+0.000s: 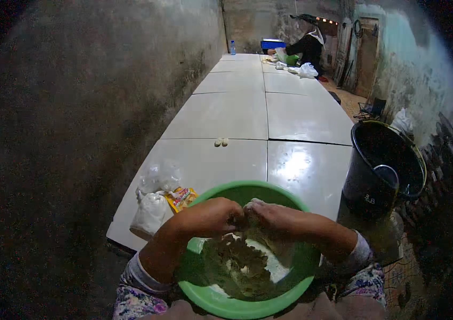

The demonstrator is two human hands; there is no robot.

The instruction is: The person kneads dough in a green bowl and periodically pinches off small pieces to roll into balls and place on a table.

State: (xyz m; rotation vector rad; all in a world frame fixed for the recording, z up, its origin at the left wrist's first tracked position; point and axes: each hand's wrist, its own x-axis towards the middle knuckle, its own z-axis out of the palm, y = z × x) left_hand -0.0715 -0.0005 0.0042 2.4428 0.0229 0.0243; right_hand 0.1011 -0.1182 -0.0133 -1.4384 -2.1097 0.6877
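Note:
A green basin [284,192] stands in front of me, holding a crumbly pale-brown mass [239,261] with white powder around it. Above the far half of the basin, my left hand [220,214] and my right hand [271,214] come together at the fingers. Both hands are curled, and white powder coats the right fingertips. Whatever lies between the fingers is hidden. Left of the basin are a bag of white powder [153,214], a yellow and red packet [181,198] and a crumpled clear plastic bag [160,176].
Two small pale rounded pieces [221,142] lie on the long white table [215,117]. A black bucket [367,184] stands at the right. At the far end, a person [307,48] works beside a green bowl [292,60], white bags [307,70] and a bottle [233,48].

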